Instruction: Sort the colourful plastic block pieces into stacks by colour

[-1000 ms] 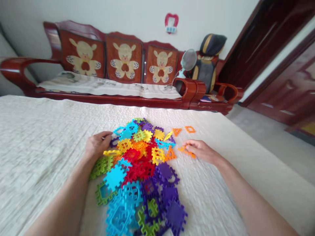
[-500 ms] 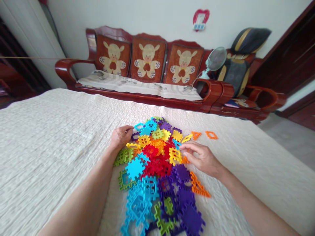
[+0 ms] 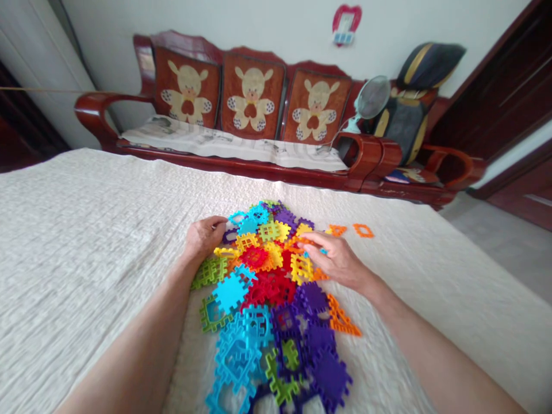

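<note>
A long heap of interlocking plastic building tiles with toothed edges lies before me. My left hand [image 3: 204, 237] rests at the heap's left side, fingers curled, beside a purple frame tile [image 3: 230, 235] and a light blue tile [image 3: 236, 218]. What those fingers hold, if anything, is hidden. My right hand [image 3: 340, 259] reaches over the heap from the right, thumb and fingers pinching an orange tile [image 3: 295, 245]. Below it lie a yellow window tile [image 3: 302, 268] and red tiles [image 3: 271, 287]. Nearer me are blue tiles [image 3: 239, 359] and purple tiles [image 3: 330, 374].
The heap sits on a white quilted cover [image 3: 107, 230]. An orange triangle tile [image 3: 342, 318] and an orange frame tile [image 3: 363, 230] lie to the right. Behind stand a wooden sofa [image 3: 241, 164] with bear cushions and a small fan [image 3: 373, 98].
My right hand has moved left and up over the heap, and an orange tile now shows at its fingertips. My left hand keeps its place by the heap. The view has shifted slightly.
</note>
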`<state>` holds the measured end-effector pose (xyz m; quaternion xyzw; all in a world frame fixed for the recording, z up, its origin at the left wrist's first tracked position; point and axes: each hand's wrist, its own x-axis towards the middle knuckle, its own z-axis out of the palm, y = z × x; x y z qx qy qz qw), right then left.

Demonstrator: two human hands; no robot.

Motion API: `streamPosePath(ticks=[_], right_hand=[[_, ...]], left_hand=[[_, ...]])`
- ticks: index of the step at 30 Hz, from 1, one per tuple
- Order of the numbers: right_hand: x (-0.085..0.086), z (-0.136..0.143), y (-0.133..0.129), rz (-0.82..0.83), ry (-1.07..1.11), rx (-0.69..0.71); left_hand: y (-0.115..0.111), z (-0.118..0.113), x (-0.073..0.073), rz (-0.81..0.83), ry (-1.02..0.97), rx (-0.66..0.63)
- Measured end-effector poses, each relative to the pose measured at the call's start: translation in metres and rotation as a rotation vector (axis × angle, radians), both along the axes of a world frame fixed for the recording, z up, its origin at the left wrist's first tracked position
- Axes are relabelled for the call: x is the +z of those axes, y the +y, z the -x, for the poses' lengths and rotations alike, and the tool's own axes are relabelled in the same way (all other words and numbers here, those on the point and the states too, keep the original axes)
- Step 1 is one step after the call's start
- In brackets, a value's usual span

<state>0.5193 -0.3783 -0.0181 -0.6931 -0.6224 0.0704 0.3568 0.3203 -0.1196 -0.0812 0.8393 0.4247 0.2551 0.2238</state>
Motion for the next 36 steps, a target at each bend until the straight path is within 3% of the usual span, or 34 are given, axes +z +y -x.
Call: streamPosePath(ticks=[3,6,10,15,19,27,31,36], right_hand=[[0.015,-0.017,-0.044,0.238,0.139,-0.066],[0.016,-0.024,-0.08,0.468,0.218,-0.038],[0.01,-0.012,-0.102,0.541,0.159,0.029],[0.016,0.02,-0.106,0.543,-0.014,0.113],[0.016,0.033,-0.107,0.491,-0.111,0.074],[0.015,0.001,-0.113,0.478,-0.227,0.011],[0.01,0.0,-0.094,0.398,-0.238,0.072],[-0.008,0.005,-0.077,0.347,-0.317,0.011]], left_hand=[[0.0,0.001,0.0,0.002,-0.001,0.005],[0.001,0.001,-0.001,0.003,0.009,0.013],[0.001,0.001,0.001,0.022,0.018,0.022],[0.002,0.002,0.002,0.032,0.05,0.024],[0.006,0.003,-0.003,0.026,0.057,0.042],[0.009,0.001,-0.009,0.025,0.048,0.044],[0.01,0.001,-0.009,0.033,0.061,0.036],[0.01,0.001,-0.008,0.046,0.068,0.031]])
